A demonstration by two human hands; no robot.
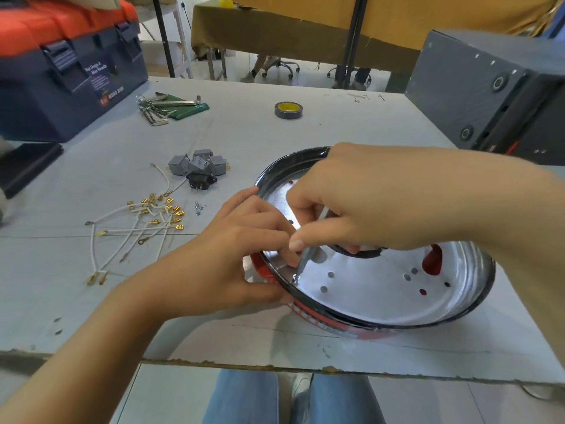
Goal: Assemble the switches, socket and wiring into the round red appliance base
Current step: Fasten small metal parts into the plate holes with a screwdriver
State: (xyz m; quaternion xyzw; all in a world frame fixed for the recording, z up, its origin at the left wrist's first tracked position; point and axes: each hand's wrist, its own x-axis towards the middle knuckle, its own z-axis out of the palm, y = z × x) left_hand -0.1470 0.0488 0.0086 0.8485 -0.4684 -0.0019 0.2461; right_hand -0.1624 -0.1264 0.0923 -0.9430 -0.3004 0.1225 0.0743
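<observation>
The round red appliance base (pixel 397 301) lies open side up on the table, its silvery inside showing several holes. My right hand (pixel 360 203) grips a thin metal tool (pixel 305 258) whose tip stands on a small screw (pixel 296 278) near the base's left inner wall. My left hand (pixel 244 252) holds the base's left rim, fingers curled over the edge and touching the tool's lower shaft. Grey switches (pixel 195 165) and a black socket (pixel 200 180) sit in a cluster to the left. White wires with gold terminals (pixel 143 228) lie spread beside them.
A few small screws (pixel 199 207) lie near the wires. A set of hex keys (pixel 165 107) and a tape roll (pixel 288 110) sit farther back. A blue and orange toolbox (pixel 67 65) stands at back left, a grey box (pixel 495 93) at back right. The table's front edge (pixel 275 367) is close.
</observation>
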